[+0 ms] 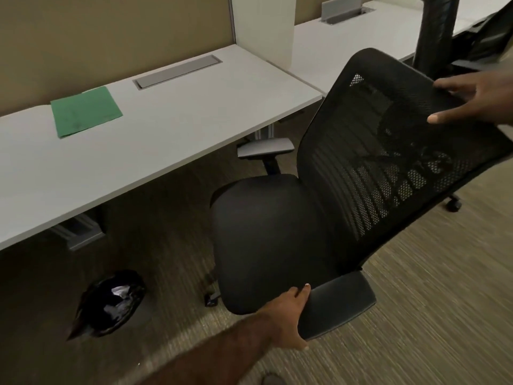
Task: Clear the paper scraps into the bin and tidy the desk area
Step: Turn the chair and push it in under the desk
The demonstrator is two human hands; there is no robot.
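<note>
A black mesh-backed office chair (277, 234) stands on the carpet just in front of the white desk (155, 140), its seat turned toward the desk. My left hand (291, 318) grips the front end of the chair's near armrest (341, 304). My right hand (477, 98) holds the top edge of the mesh backrest (388, 140), fingers over the rim. A green folder (84, 111) lies flat on the desk at the left. A bin lined with a black bag (111, 304) sits on the floor under the desk's front edge. No paper scraps show.
A grey cable hatch (177, 72) is set into the desk near the beige partition (111, 31). A second white desk (358, 40) continues to the right, with another black chair (435, 31) behind it. Grey desk legs (80, 234) stand under the desktop. Striped carpet (416, 329) spreads to the right.
</note>
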